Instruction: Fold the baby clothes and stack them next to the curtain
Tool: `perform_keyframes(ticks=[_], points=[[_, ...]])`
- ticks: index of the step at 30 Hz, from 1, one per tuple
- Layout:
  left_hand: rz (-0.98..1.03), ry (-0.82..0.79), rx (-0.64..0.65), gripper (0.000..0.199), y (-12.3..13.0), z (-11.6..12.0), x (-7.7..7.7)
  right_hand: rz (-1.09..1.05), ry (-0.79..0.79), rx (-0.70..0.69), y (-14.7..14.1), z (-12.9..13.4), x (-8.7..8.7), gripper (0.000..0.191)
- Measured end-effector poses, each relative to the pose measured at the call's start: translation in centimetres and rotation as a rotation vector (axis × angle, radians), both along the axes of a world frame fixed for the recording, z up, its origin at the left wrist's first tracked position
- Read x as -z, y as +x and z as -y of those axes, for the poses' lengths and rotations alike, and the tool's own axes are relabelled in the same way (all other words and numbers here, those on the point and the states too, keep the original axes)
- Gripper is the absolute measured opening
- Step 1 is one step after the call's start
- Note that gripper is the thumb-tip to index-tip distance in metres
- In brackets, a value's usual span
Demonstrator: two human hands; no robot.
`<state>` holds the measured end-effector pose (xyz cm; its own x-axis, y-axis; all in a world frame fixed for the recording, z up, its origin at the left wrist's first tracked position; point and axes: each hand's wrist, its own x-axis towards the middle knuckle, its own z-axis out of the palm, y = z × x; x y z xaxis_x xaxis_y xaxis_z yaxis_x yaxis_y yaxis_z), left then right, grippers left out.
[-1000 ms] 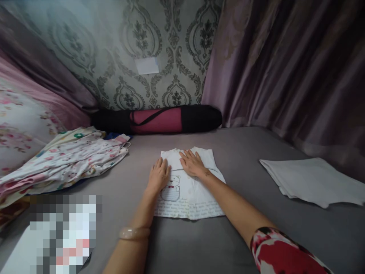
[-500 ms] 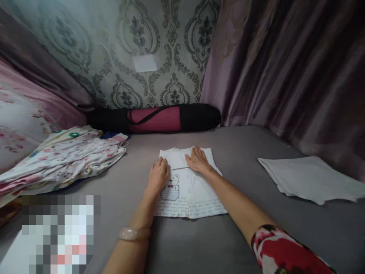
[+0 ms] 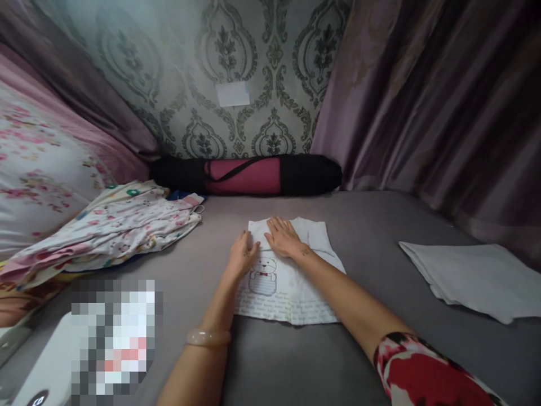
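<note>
A white cloth garment (image 3: 313, 299) printed with a bear and lines of lettering lies folded on the grey bed sheet (image 3: 270, 361). My right hand (image 3: 282, 237) rests flat on its upper part, fingers stretched out and pointing away from me. At the garment's left edge, my left hand (image 3: 244, 254) touches the cloth with thumb and fingers apart. Neither hand grips anything. Part of the upper left of the cloth is hidden beneath my hands.
Printed clothes (image 3: 147, 220) lie heaped at the left, by a floral pillow (image 3: 38, 169). A folded white cloth (image 3: 473, 276) is at the right. Against the wall lies a long black and maroon bag (image 3: 245, 176). A white device (image 3: 51, 355) sits front left, beside a pixelated patch.
My right hand has slid left across the garment's top, nearer my left hand. The view has turned slightly left, shifting everything rightward.
</note>
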<state>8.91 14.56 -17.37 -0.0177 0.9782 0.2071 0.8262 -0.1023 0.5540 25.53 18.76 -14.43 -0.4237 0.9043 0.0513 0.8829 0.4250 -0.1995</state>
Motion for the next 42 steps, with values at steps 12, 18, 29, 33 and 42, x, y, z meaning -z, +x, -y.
perform_keyframes(ticks=[12, 18, 29, 33, 42], points=[[0.02, -0.202, 0.072, 0.036, -3.4, 0.3, -2.6, -0.006, -0.055, 0.061, -1.1, -1.7, -0.3, 0.056], [0.05, -0.207, 0.078, 0.026, -3.6, 0.3, -2.7, 0.012, -0.084, 0.153, -1.9, -2.3, 0.7, 0.061], [0.032, -0.217, 0.098, 0.021, -3.7, 0.0, -2.5, -0.021, 0.139, 0.072, -5.5, -2.1, 0.0, 0.034], [0.035, -0.229, 0.103, 0.019, -3.9, 0.0, -2.5, -0.066, 0.128, 0.143, -6.3, -2.7, 0.3, 0.033], [-0.011, -0.213, 0.195, 0.058, -4.3, 0.1, -2.1, -0.062, 0.174, 0.288, -6.8, -2.0, -0.2, 0.035]])
